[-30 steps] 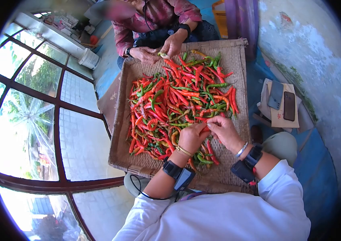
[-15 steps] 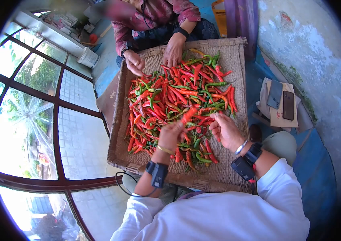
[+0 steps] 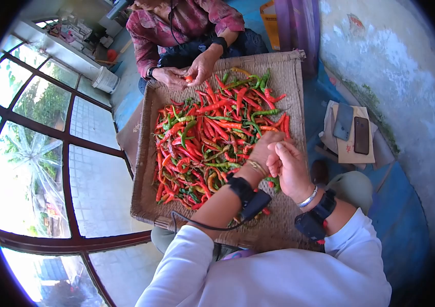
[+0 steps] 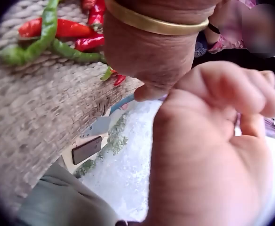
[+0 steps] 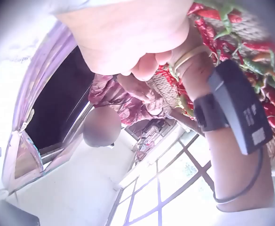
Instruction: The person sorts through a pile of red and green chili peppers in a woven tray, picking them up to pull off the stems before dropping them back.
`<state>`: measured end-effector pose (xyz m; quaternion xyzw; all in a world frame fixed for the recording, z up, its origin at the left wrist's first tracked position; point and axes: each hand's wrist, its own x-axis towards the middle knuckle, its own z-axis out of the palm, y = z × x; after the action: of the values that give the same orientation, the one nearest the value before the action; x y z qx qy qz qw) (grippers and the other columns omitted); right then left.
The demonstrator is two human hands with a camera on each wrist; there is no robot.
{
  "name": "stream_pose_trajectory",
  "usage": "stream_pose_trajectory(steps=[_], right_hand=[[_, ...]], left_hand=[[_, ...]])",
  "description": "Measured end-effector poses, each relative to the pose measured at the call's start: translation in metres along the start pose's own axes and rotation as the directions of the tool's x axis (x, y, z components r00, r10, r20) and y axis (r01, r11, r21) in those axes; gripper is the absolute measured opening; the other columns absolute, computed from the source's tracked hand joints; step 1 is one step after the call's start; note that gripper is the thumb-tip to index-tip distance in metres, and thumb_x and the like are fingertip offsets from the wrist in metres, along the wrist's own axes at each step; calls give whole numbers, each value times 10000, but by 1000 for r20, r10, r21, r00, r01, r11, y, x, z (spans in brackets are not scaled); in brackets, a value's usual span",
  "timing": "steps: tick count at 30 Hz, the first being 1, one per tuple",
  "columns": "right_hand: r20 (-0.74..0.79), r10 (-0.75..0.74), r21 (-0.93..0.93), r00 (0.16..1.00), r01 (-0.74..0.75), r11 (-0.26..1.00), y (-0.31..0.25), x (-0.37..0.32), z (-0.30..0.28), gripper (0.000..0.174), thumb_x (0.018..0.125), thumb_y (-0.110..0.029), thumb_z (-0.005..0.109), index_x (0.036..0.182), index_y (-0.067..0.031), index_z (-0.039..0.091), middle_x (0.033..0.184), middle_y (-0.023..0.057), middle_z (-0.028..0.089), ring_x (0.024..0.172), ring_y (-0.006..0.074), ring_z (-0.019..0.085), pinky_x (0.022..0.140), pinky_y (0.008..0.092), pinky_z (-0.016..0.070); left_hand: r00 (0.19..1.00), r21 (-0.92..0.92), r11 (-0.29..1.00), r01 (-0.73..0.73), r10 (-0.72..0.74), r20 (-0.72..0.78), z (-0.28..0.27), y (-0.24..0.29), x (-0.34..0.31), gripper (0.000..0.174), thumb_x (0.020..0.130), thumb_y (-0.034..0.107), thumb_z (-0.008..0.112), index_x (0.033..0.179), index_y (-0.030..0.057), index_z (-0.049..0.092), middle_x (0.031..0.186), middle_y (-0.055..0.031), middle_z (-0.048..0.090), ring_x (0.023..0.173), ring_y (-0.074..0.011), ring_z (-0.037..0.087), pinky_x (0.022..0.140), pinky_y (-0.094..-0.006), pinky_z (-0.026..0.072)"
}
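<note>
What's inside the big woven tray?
Red and green peppers lie in the woven tray. Anything deep under the top ones is hidden; the left hand and right hand may cover more.

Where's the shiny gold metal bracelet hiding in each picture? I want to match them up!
Head: the shiny gold metal bracelet is just right of the middle, slightly low.
Left wrist: the bracelet curves across near the top, right of the middle.
Right wrist: the bracelet is in the upper half, right of the middle.
Shared landmark: long, glossy red chili peppers show in all three.
</note>
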<state>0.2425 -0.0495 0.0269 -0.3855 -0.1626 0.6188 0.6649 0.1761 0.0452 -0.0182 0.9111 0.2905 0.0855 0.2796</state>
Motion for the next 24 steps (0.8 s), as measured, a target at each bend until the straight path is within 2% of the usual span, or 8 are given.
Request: stream_pose_trajectory(steps=[4, 9, 12, 17, 19, 21, 22, 24], right_hand=[[-2, -18, -27, 1000, 18, 999, -5, 3, -1, 206, 875, -209, 439, 866, -30, 542, 589, 30, 525, 448, 73, 440, 411, 199, 354], [-14, 45, -67, 999, -45, 997, 2, 5, -5, 212, 874, -213, 438, 866, -30, 543, 588, 27, 527, 438, 71, 437, 407, 194, 355], [-39, 72, -54, 997, -74, 996, 1, 7, -7, 209, 871, -214, 444, 865, -30, 544, 587, 27, 526, 433, 68, 435, 399, 185, 357], [-75, 36, -87, 997, -43, 995, 3, 10, -10, 195, 863, -212, 460, 868, -35, 542, 593, 29, 529, 441, 63, 443, 386, 183, 365], [-69, 51, -99, 996, -57, 993, 6, 10, -10, 189, 860, -212, 464, 864, -40, 542, 608, 27, 534, 455, 63, 458, 387, 184, 368], [-142, 119, -124, 983, -137, 983, 14, 12, -11, 189, 842, -228, 487, 837, -50, 549, 609, 22, 527, 460, 55, 448, 374, 179, 348], [-126, 163, -160, 978, -183, 970, 22, 14, -16, 186, 844, -229, 480, 877, -54, 535, 674, 23, 533, 492, 67, 467, 372, 186, 349], [-152, 214, -165, 965, -238, 957, 35, 14, -18, 189, 845, -231, 478, 900, -56, 524, 694, 19, 527, 504, 74, 475, 373, 191, 352]], left_hand=[[991, 514, 847, -133, 123, 52, 28, 3, 11, 221, 734, 230, 465, 939, 161, 511, 1053, -12, 454, 1022, -208, 377, 784, -330, 372], [961, 433, 865, -254, 276, 12, 21, -13, 9, 243, 796, 206, 368, 982, 116, 496, 991, -21, 506, 915, -170, 443, 802, -239, 369], [988, 116, 993, -28, 10, 154, 2, -13, -4, 286, 696, 208, 521, 972, 136, 497, 943, -73, 520, 837, -236, 512, 693, -327, 440], [898, 277, 926, -258, 335, -285, -15, -23, -47, 231, 691, 95, 526, 918, 56, 545, 917, -106, 576, 834, -246, 567, 697, -314, 471], [885, 213, 952, -220, 287, -368, -11, -35, -66, 243, 698, -18, 548, 934, 39, 550, 897, -99, 583, 781, -212, 599, 656, -263, 489], [806, -318, 947, 44, -221, -549, -5, -36, -92, 139, 737, -15, 555, 871, 21, 564, 855, -93, 594, 740, -174, 599, 665, -253, 482], [804, -320, 946, 43, -223, -551, -2, -35, -100, 139, 737, -15, 555, 871, 21, 564, 855, -93, 594, 740, -174, 599, 665, -253, 482], [726, -863, 506, -10, -590, -354, 3, -32, -115, 88, 775, -20, 555, 860, 1, 561, 830, -54, 591, 724, -121, 585, 657, -227, 479]])
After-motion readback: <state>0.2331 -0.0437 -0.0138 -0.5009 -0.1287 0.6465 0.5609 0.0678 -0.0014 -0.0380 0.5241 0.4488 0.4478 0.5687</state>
